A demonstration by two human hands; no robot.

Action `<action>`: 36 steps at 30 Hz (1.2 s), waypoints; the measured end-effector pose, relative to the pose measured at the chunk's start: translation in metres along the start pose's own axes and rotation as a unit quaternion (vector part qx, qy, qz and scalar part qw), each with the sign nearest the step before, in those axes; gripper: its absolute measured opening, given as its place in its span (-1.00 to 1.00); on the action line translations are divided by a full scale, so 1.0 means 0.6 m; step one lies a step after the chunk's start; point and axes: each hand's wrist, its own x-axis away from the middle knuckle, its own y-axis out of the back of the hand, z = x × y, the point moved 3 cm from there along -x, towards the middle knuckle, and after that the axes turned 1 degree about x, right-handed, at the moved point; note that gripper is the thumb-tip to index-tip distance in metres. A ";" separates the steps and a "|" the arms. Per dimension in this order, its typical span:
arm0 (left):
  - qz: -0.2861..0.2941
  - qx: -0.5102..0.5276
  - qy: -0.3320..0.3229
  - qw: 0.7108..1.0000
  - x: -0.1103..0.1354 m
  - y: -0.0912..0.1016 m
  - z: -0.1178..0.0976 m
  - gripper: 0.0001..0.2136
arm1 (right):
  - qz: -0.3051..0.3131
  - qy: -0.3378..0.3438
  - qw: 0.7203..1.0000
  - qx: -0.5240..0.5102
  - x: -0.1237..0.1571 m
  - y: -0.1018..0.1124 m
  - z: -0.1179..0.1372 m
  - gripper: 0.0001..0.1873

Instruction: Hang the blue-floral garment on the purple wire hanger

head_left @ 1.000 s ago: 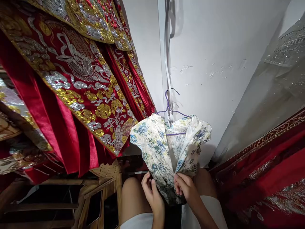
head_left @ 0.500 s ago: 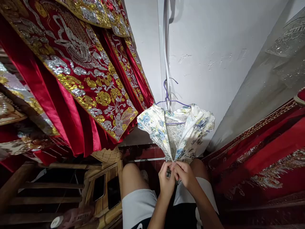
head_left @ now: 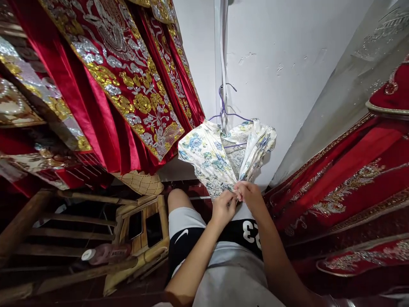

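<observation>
A white floral blouse (head_left: 209,155) with blue and yellow flowers hangs from a purple wire hanger (head_left: 223,111) in front of the wall. Its neckline is open and the hanger's lower bar shows inside. Where the two front edges meet, my left hand (head_left: 224,207) pinches the cloth with its fingers curled. Close beside it, touching, my right hand (head_left: 250,196) is closed on the front edge of the same blouse. Any button or fastener between the fingertips is too small or hidden to make out.
Red costumes with gold and silver sequins (head_left: 142,102) hang at left, and more red beaded cloth (head_left: 345,192) lies at right. A bamboo chair (head_left: 140,260) at lower left holds two phones (head_left: 154,230) and a bottle (head_left: 105,253). White strips (head_left: 220,47) run down the wall.
The view has tilted downward, so hands and blouse sit higher in it. Both hands still grip the front edges; the blouse's left side is turned more toward me.
</observation>
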 end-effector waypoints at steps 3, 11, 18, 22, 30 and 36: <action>-0.013 -0.019 -0.003 1.000 0.014 -0.002 0.011 -0.78 | 0.008 0.024 1.000 0.005 -0.016 -0.015 0.007 -0.68; -0.011 -0.023 0.002 1.000 0.043 -0.032 0.050 -0.77 | 0.018 0.099 0.993 -0.065 -0.125 -0.046 0.119 -0.67; 0.034 -0.029 -0.010 0.999 0.030 -0.022 0.047 -0.81 | -0.037 0.213 0.969 -0.119 -0.176 -0.020 0.186 -0.69; 0.073 -0.058 -0.010 0.996 0.040 -0.027 0.054 -0.79 | -0.025 0.207 0.973 -0.102 -0.182 -0.008 0.215 -0.73; 0.084 -0.071 -0.045 0.993 -0.064 0.039 0.022 -0.81 | 0.066 0.212 0.974 -0.030 -0.177 -0.006 0.241 -0.82; -0.086 -0.057 -0.163 0.981 -0.254 0.164 -0.116 -0.66 | 0.073 0.226 0.971 -0.024 -0.170 0.008 0.242 -0.80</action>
